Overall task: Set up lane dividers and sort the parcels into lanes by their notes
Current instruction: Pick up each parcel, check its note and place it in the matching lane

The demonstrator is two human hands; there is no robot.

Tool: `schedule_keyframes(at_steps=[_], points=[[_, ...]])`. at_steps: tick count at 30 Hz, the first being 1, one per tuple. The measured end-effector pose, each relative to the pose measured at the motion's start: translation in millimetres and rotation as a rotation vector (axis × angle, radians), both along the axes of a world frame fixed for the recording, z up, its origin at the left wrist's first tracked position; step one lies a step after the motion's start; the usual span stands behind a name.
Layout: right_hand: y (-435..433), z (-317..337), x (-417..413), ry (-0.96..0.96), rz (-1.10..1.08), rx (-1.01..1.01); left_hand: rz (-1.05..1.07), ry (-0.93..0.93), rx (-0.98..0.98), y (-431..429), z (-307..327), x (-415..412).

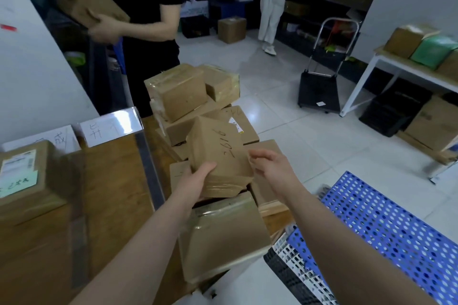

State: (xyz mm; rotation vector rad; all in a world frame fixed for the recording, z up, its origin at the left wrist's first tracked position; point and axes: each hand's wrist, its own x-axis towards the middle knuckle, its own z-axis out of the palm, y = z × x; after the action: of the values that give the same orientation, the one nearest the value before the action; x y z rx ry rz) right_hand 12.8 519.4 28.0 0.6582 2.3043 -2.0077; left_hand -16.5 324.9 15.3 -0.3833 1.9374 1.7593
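Everything here is placed from the marked parcel (218,148), the brown box with a handwritten note in black across its top.

Well to its left, a parcel with a green note (24,176) sits on the wooden bench (111,193). Behind that one, two paper signs (109,127) stand at the bench's back edge. Between this sorted area and the marked parcel, a clear lane divider (148,168) runs away from the person along the bench.

The left hand (198,178) grips the marked parcel at its near left corner, fingers wrapped round the taped edge. The parcel is lifted above the heap of unsorted parcels (178,91), with another taped parcel (223,235) lying just below it. Its long axis points away from the person, and the top face tips up toward the camera, so the note can be read.

Just right of it, the right hand (270,166) holds nothing, its fingers loose and spread toward the parcel's right edge. I cannot tell whether the fingertips touch it. Farther right stands a blue perforated crate (386,225).

The lanes lie to the left of the parcel, beyond the divider, so the left hand is on the side it must travel to. The carry probably goes leftward over the divider, and the right hand is close enough to steady the free edge first.
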Motion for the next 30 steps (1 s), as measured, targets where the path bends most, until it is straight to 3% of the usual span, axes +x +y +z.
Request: schedule_keyframes(at_steps=[3, 6, 9, 13, 20, 25, 30], points=[[-2, -9, 3, -0.099, 0.039, 0.036, 0.048, -0.101, 0.102, -14, -11, 6], [-10, -10, 6, -0.154, 0.088, -0.108, 0.130, -0.160, 0.409, -26, -17, 13], [-13, -11, 8, -0.148, 0.143, -0.210, 0.152, -0.157, 0.530, -35, -23, 18], [-15, -11, 10, -0.087, 0.114, -0.352, 0.187, -0.092, 0.411, -35, -27, 23], [-20, -1, 14, -0.024, 0.170, -0.287, 0.045, 0.086, 0.112, -28, -23, 28], [-27, 6, 13, 0.006, 0.190, -0.299, 0.014, 0.115, 0.188, -28, -9, 36], [-55, 17, 2, 0.049, 0.261, -0.252, 0.170, 0.177, 0.150, -53, 8, 44]])
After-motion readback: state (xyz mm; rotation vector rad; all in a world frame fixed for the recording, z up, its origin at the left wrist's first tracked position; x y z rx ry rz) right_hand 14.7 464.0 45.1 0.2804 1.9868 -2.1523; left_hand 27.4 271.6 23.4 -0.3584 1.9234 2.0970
